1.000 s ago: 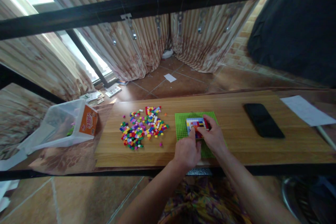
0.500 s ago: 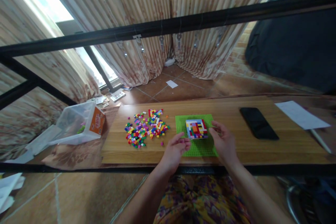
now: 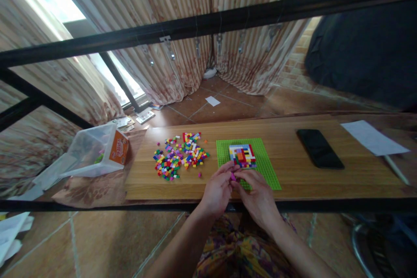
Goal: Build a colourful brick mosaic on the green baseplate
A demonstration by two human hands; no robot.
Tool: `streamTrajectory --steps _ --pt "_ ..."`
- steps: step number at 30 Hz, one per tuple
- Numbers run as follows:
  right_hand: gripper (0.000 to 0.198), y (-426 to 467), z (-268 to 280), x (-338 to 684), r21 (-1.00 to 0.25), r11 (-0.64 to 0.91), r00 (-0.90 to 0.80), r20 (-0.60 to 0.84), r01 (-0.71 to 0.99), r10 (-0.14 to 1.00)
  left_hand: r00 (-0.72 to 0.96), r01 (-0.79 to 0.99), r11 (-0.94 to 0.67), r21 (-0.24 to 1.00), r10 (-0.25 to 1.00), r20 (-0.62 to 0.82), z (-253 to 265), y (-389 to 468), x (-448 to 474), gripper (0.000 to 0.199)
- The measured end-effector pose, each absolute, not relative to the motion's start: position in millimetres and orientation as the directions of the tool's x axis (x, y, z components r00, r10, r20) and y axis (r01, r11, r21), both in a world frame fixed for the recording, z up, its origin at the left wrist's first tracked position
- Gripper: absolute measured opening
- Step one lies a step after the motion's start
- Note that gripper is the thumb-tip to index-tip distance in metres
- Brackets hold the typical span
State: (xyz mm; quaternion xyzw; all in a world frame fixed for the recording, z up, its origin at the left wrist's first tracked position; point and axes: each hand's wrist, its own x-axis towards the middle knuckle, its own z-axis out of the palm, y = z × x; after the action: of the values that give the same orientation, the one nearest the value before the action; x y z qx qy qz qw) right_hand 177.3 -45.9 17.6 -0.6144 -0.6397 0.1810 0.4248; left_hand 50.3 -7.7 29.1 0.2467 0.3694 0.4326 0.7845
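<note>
A small magenta toy brick shows between the fingers of my two hands. My left hand is closed with its fingertips at the brick's left side. From the right, my right hand pinches toward the same brick, its thumb and fingers meeting the left fingertips. Both hands are over the near left part of a green studded baseplate. On that plate, just beyond my fingers, stands a square build of many-coloured bricks; my fingers hide a bit of its near edge.
Loose bricks lie spread on the wooden board to the left, with one magenta brick apart. A clear plastic box with an orange label stands further left. At right are a black phone, white paper and a pen.
My hands have come together in front of the build; before, they were apart on either side of it. The magenta brick now shows between them. The view has shifted slightly.
</note>
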Motion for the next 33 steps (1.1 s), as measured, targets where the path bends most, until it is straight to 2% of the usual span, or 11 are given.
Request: streamTrajectory --steps 5,9,12,14,16,19,24,28,33 --pt "0.02 -53.3 7.7 172.3 -0.786 0.113 0.15 0.254 0.608 0.956 0.311 -0.516 0.47 0.716 0.882 -0.355 17.7 -22.2 56.4 0.04" --pt "0.016 -55.2 7.0 175.3 -0.82 0.077 0.142 0.19 0.567 0.971 0.29 -0.43 0.425 0.797 0.901 -0.324 8.7 -27.5 60.8 0.042" --pt "0.017 -49.4 10.3 183.5 -0.815 0.11 0.118 0.214 0.568 0.97 0.264 -0.286 0.309 0.907 0.936 -0.235 6.4 -23.1 62.0 0.04" --pt "0.018 -43.2 12.7 190.2 -0.797 0.15 0.102 0.256 0.586 0.961 0.243 -0.128 0.165 0.978 0.961 -0.13 8.4 -17.5 60.5 0.033" --pt "0.018 -37.0 14.5 196.0 -0.775 0.191 0.079 0.296 0.602 0.952 0.253 0.077 -0.007 0.997 0.967 -0.013 13.1 -11.5 57.0 0.025" --pt "0.019 -29.6 15.6 201.4 -0.754 0.235 0.046 0.331 0.614 0.942 0.325 0.33 -0.218 0.918 0.94 0.106 22.2 -3.0 50.8 0.021" --pt "0.019 -21.9 17.0 207.3 -0.747 0.25 0.039 0.346 0.617 0.937 0.426 0.561 -0.421 0.713 0.885 0.188 28.6 12.2 47.6 0.018" --pt "0.022 -17.2 18.0 217.2 -0.78 0.174 0.169 0.337 0.601 0.926 0.409 0.645 -0.459 0.611 0.883 0.231 24.8 27.3 51.5 0.015" --pt "0.03 -11.0 12.6 237.4 -0.831 0.048 0.375 0.3 0.554 0.877 0.401 0.668 -0.441 0.599 0.892 0.21 20.1 41.2 58.2 0.011"
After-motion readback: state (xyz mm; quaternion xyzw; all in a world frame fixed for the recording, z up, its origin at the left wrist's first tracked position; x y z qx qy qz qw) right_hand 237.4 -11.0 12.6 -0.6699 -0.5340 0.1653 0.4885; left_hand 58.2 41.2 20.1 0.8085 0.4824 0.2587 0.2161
